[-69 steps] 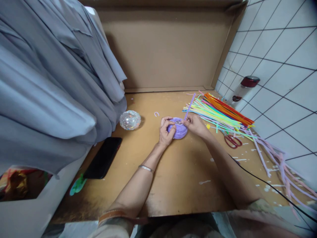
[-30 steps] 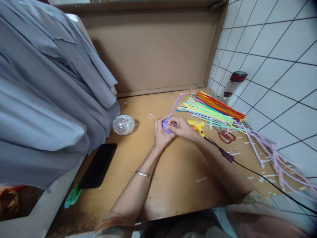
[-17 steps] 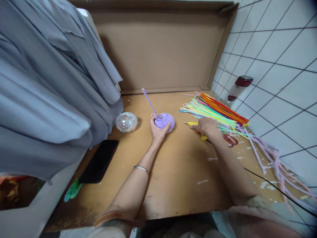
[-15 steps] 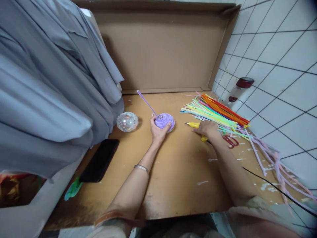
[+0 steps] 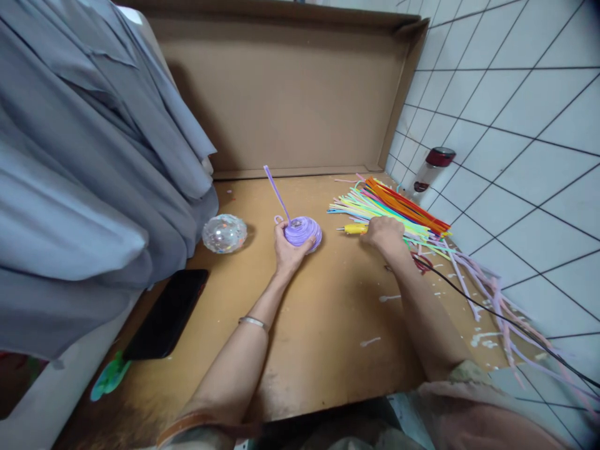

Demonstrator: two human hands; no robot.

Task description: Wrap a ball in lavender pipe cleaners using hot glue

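Holding one purple ball [image 5: 304,231], left hand [image 5: 287,252]; one glue gun [image 5: 355,229], right hand [image 5: 384,234].

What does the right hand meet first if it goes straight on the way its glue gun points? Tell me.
Probably the purple coiled ball in the left hand: the yellow glue gun in the right hand points that way. Depth is unclear in this view, so it might pass by.

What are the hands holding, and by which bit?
The left hand holds the purple wound ball around its near side. The right hand grips the yellow glue gun behind its front end.
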